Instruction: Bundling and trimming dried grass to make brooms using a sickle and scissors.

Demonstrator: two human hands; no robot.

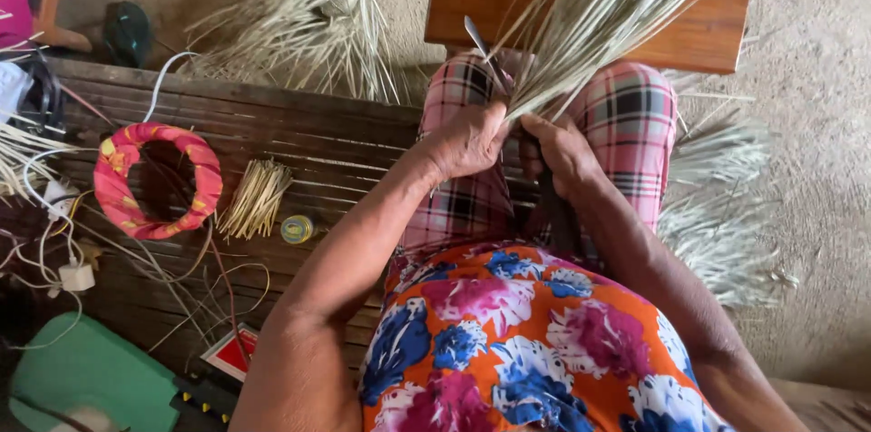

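Rough grey concrete floor [817, 78] spreads beneath a dark slatted wooden platform [299, 137], well left of the grip. Both hands clamp a fanned bundle of stiff pale straw-like ribs [608, 5] over plaid-trousered knees: the left hand [467, 140] is closed around its gathered base, with a thin grey metal blade [478, 38] rising just above it, and the right hand [560, 152] pinches alongside. Farther left lie a fabric-wrapped pink ring [118, 173] and a small cut bunch of tan sticks [257, 199].

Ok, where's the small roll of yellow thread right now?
In the head view the small roll of yellow thread lies on the slatted wooden bench to the person's left, just right of the short bundle of cut sticks and near the left forearm.
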